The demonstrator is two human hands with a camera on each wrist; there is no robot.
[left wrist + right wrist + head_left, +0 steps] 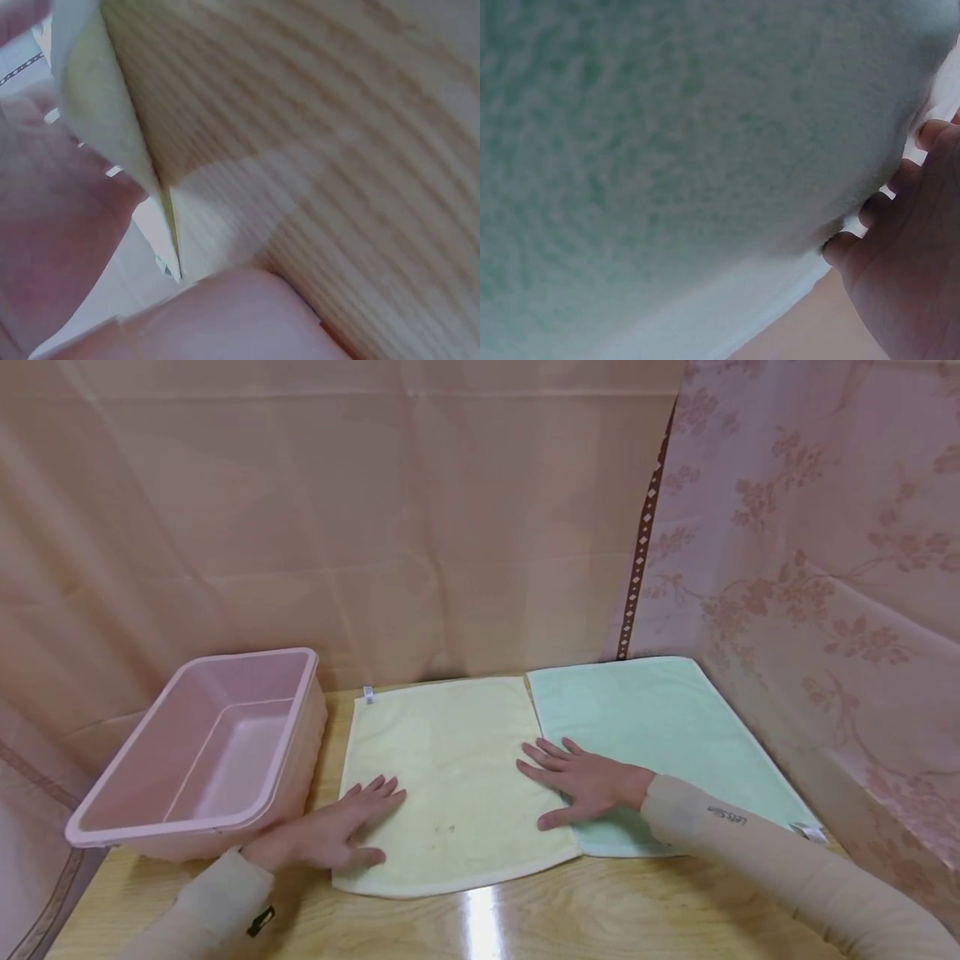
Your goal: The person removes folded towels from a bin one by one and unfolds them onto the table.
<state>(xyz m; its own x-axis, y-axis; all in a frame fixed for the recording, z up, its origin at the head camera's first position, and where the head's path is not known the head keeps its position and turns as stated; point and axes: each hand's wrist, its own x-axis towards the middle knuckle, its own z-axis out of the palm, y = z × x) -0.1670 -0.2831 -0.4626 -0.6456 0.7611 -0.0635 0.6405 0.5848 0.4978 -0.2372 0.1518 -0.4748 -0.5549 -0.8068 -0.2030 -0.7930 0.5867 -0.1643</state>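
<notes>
A pale yellow towel (457, 752) lies spread out flat on the wooden table, with a small white tag at its far left corner. My left hand (337, 831) rests on its left edge, fingers spread and pointing away from me. On the towel's right edge lies my right hand (588, 781), its fingers also spread. A mint green towel (645, 710) lies flat to the right, its left edge meeting the yellow one, and part of it passes beneath my right hand and wrist. In the right wrist view the green towel (630, 165) fills most of the picture.
A pink plastic basin (292, 777) stands at the left, close beside my left wrist. The wooden tabletop (420, 931) shows along the front. A beige curtain (337, 527) hangs behind the table, and a floral cloth (840, 593) borders the right side.
</notes>
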